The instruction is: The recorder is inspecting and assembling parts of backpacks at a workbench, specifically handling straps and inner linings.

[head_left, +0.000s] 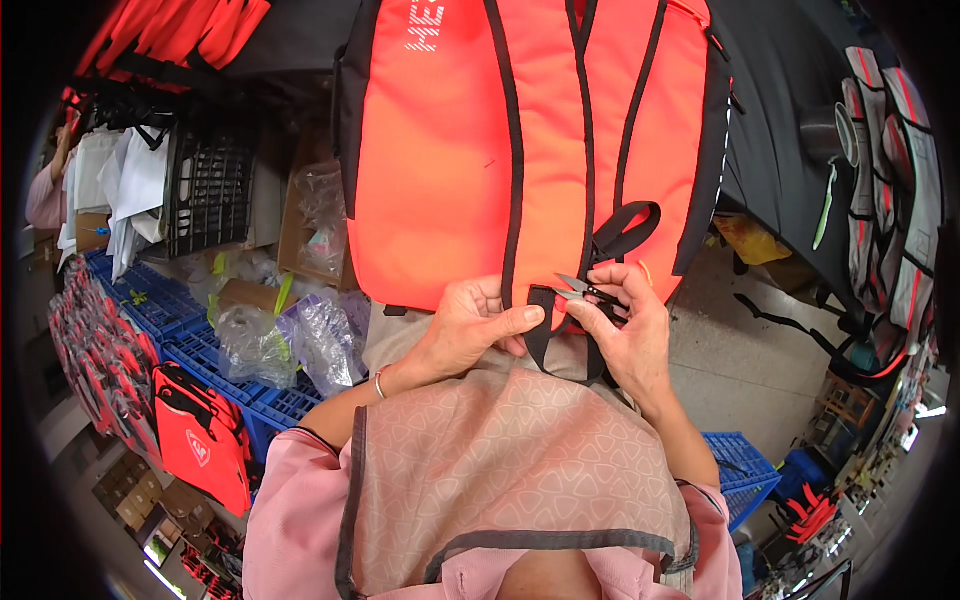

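Observation:
A bright orange-red backpack (pixel 430 150) with black trim lies in front of me, its shoulder straps (pixel 548 150) facing up. My left hand (pixel 478 318) pinches the lower end of one strap, thumb laid on the black webbing (pixel 541 345) there. In my right hand (pixel 632 325) is a small pair of thread snips (pixel 577 288), dark-handled with pointed metal blades. The blade tips point left and touch or hover just over the strap end; which, I cannot tell. A black webbing loop (pixel 627 230) rises beside the right hand.
Blue plastic crates (pixel 195 350) with clear plastic bags (pixel 325 340) stand at the left, beside a red bag (pixel 203 438). Another blue crate (pixel 738 470) is at the lower right. Grey straps (pixel 905 200) hang at the far right. Black cloth (pixel 790 100) covers the table.

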{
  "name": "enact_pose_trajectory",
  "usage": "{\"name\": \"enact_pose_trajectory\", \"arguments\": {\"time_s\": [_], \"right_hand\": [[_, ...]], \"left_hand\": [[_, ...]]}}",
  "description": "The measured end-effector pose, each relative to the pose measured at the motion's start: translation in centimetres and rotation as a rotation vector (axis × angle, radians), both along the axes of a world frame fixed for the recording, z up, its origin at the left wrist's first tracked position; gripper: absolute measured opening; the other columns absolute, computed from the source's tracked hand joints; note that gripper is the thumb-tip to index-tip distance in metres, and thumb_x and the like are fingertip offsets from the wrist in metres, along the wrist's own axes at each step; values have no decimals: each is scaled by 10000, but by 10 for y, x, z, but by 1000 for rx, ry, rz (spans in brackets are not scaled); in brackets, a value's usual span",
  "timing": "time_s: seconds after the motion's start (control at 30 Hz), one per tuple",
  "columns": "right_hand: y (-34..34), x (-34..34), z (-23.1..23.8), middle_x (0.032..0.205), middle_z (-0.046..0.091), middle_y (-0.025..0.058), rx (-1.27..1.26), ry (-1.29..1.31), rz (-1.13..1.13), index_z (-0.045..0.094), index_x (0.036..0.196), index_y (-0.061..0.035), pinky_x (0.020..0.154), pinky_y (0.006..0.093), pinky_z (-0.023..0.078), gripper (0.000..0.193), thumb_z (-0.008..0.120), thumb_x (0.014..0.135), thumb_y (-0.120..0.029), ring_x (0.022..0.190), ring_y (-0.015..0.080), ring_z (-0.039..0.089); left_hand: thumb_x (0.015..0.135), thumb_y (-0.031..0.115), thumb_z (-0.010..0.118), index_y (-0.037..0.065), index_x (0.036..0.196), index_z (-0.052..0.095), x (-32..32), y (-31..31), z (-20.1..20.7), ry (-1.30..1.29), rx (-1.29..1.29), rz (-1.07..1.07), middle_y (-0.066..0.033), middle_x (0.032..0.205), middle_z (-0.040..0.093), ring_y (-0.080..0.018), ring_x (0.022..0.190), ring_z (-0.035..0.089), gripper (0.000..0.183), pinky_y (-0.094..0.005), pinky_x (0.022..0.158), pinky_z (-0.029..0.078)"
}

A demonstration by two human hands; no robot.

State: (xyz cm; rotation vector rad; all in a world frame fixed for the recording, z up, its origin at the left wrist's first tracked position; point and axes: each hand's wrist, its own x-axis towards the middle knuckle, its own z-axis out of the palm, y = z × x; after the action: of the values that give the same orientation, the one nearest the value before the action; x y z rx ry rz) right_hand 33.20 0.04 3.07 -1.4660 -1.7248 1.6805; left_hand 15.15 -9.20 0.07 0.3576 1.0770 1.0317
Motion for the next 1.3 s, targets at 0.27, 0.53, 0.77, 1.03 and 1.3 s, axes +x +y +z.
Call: {"name": "enact_pose_trajectory", "arguments": {"time_s": [0.27, 0.53, 0.77, 1.03, 1.3], "right_hand": [[0, 6, 13, 753, 656, 67, 831, -221, 193, 663, 860, -30, 579, 317, 477, 277, 820, 712, -202, 643, 219, 602], [-4, 2, 4, 721, 634, 25, 1029, -312, 289, 676, 834, -64, 527, 296, 454, 259, 814, 705, -242, 613, 179, 578], [-5, -1, 4, 723, 626, 7, 1102, -351, 301, 677, 831, -74, 514, 283, 440, 253, 809, 708, -251, 604, 157, 557], [-6, -1, 1, 725, 623, 7, 1124, -344, 288, 671, 821, -73, 517, 282, 431, 248, 809, 711, -247, 600, 161, 554], [-8, 1, 0, 729, 628, 14, 1114, -351, 275, 676, 837, -66, 520, 280, 431, 259, 810, 716, -252, 597, 167, 560]], "left_hand": [[877, 162, 709, -1, 1044, 653, 3, 2, 2, 36, 22, 76, -46, 876, 691, -67, 656, 632, 241, -201, 545, 532], [874, 132, 707, -9, 1054, 649, 6, 1, -1, 65, 43, 104, -42, 895, 694, -60, 701, 636, 236, -198, 546, 535], [878, 111, 698, -16, 1082, 635, 9, 1, 1, 115, 48, 133, -47, 917, 697, -60, 728, 642, 248, -197, 554, 538], [877, 118, 701, -17, 1077, 634, 8, 2, -1, 104, 54, 131, -49, 917, 695, -65, 724, 642, 251, -202, 553, 542], [871, 125, 708, -14, 1067, 644, 7, 2, -2, 58, 48, 107, -49, 902, 692, -67, 705, 637, 248, -202, 543, 538]]}}
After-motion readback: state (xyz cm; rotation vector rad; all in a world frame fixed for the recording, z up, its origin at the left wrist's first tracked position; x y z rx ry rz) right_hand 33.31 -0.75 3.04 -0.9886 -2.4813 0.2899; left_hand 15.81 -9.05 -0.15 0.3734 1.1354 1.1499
